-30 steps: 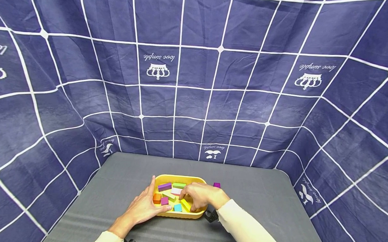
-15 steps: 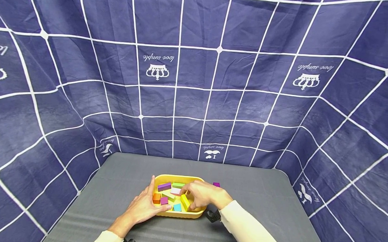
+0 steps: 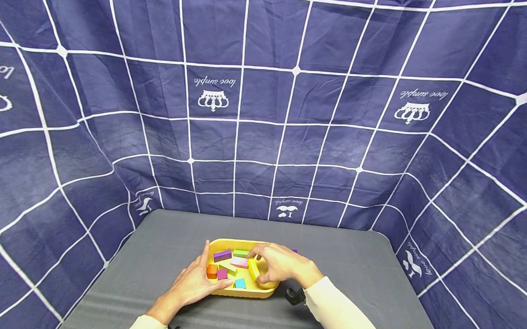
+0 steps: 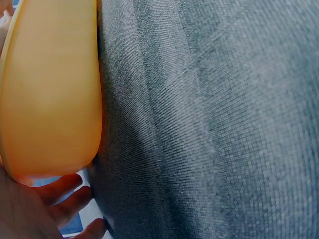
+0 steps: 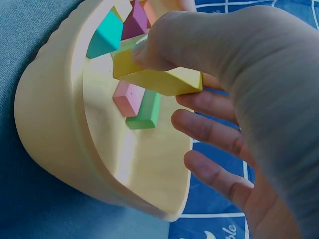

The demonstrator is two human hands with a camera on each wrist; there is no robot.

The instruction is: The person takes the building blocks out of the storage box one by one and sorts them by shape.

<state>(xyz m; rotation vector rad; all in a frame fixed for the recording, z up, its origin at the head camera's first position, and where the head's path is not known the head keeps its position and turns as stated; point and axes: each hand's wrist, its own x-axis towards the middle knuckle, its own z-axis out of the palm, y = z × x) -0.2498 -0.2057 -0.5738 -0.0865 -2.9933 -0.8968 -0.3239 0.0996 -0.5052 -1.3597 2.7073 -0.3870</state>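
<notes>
A yellow plastic tray (image 3: 241, 293) holds several coloured blocks. At its left end my left hand (image 3: 194, 279) grips the tray, thumb over the front rim and fingers along the outside. My right hand (image 3: 279, 264) is over the right part of the tray and pinches a long yellow block (image 3: 253, 269) between thumb and forefinger. In the right wrist view, the yellow block (image 5: 164, 79) is tilted and the other fingers are spread off it. Nearby lie a pink block (image 3: 239, 263), a green block (image 3: 241, 253) and a blue block (image 3: 240, 283).
Purple (image 3: 222, 255), pale yellow (image 3: 228, 268), orange (image 3: 212, 271) and magenta (image 3: 222, 274) blocks lie towards the tray's left side. Past the right hand, a purple block (image 3: 295, 251), mostly hidden, sits on the grey cloth (image 3: 329, 263). A blue gridded curtain (image 3: 264, 135) surrounds the surface.
The yellow block, pinched in my right hand, has shifted up and away from the tray's front rim. More of the pink block shows. My left hand has kept its place.
</notes>
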